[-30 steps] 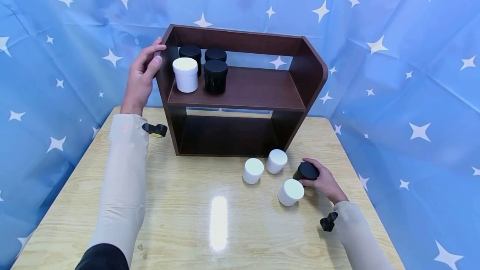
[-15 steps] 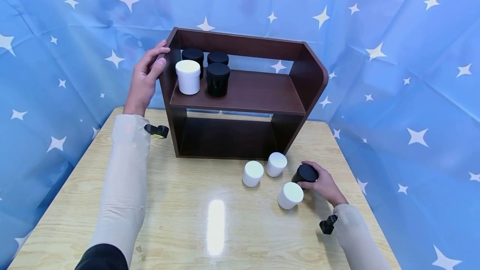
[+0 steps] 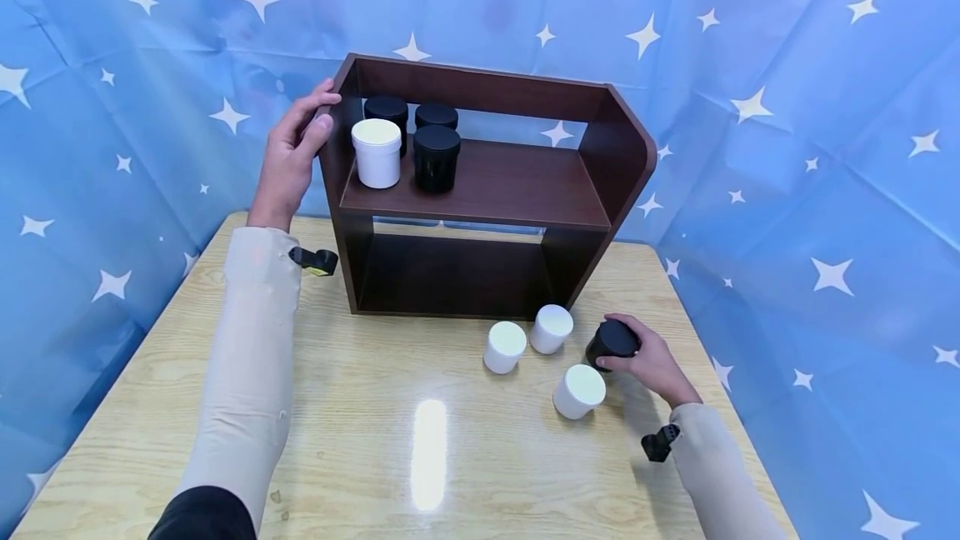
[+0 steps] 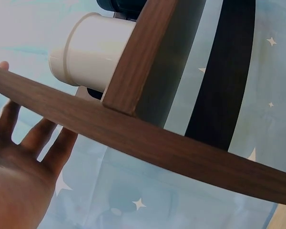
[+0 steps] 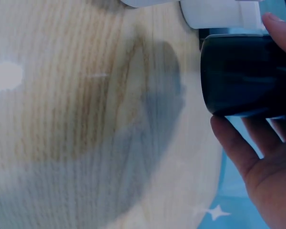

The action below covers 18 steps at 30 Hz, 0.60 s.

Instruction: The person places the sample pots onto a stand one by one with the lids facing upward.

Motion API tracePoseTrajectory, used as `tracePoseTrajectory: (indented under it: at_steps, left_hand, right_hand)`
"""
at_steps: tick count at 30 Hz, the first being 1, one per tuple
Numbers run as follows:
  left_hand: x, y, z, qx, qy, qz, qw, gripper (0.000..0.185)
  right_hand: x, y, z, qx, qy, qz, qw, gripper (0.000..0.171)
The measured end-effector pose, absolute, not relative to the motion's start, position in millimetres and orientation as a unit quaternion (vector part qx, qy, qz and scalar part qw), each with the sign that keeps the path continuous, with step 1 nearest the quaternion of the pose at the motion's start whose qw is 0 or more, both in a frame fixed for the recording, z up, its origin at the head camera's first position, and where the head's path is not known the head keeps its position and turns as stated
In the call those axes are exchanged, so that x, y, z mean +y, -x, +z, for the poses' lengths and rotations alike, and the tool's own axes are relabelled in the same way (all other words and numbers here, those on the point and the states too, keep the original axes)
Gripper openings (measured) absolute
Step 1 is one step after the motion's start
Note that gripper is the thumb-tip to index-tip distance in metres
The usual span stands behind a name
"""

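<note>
In the head view my right hand [image 3: 651,363] grips a lidded black jar [image 3: 613,340], thumb on one side and fingers on the other. Its dark body [image 5: 243,74] fills the hand in the right wrist view, close over the table. White jars stand beside it: a nearer one [image 3: 579,392], a middle one [image 3: 505,347] and one [image 3: 551,328] by the shelf's foot. My left hand [image 3: 291,148] rests against the left side panel of a dark brown two-tier shelf [image 3: 517,177]. Extended fingers [image 4: 59,150] touch that panel's outer face in the left wrist view.
On the upper tier, a white jar [image 3: 377,158] and a black jar [image 3: 437,165] stand in front of two more black jars [image 3: 386,110]. The lower tier [image 3: 453,277] is open at the front. Blue star-patterned cloth [image 3: 795,123] hangs around the wooden table [image 3: 360,432].
My right hand and the black jar have shifted slightly up and right from the nearer white jar since half a second ago. The left hand keeps its place on the shelf.
</note>
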<state>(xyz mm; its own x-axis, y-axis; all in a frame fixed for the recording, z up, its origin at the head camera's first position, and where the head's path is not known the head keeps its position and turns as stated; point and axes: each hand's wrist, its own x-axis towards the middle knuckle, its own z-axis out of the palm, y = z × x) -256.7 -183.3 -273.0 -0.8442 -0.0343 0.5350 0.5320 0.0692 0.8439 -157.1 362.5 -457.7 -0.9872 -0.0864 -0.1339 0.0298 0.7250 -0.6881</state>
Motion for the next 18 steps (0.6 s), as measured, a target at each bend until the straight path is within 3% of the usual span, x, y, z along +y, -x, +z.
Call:
tracePoseTrajectory:
  at_steps: [18]
  left_hand:
    - [-183, 256, -273, -0.695, 0.181, -0.662, 0.216, 0.037]
  right_hand:
    - [363, 167, -442, 0.935, 0.048, -0.347, 0.062, 0.081]
